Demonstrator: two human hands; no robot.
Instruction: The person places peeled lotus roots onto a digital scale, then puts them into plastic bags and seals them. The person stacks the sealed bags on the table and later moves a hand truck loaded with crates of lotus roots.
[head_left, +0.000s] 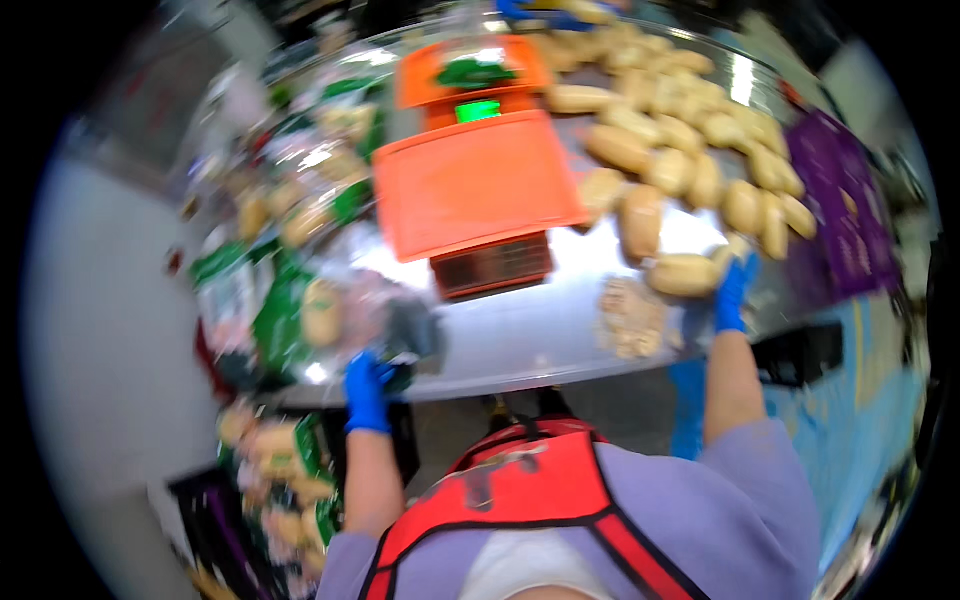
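My left hand (367, 394), in a blue glove, is at the near edge of the metal table (480, 337), by a clear plastic bag (379, 307). Blur hides whether its fingers grip the bag. At the right, my blue-gloved right hand (736, 294) reaches against the near end of a pile of tan root vegetables (667, 169), probably lotus root segments. One segment (682, 275) lies just left of its fingers; whether the hand grips one is unclear. Between my hands stands an orange weighing scale (480, 184) with a bare pan and a lit green display (478, 112).
Packed bags with green printing (322, 187) crowd the table's left side. A second orange scale (472, 71) carries a bag. Small scraps (634, 319) lie near the front edge. A purple crate (840, 202) is at right; more packs (281, 480) fill a crate below left. Another person's blue-gloved hand (566, 19) is opposite.
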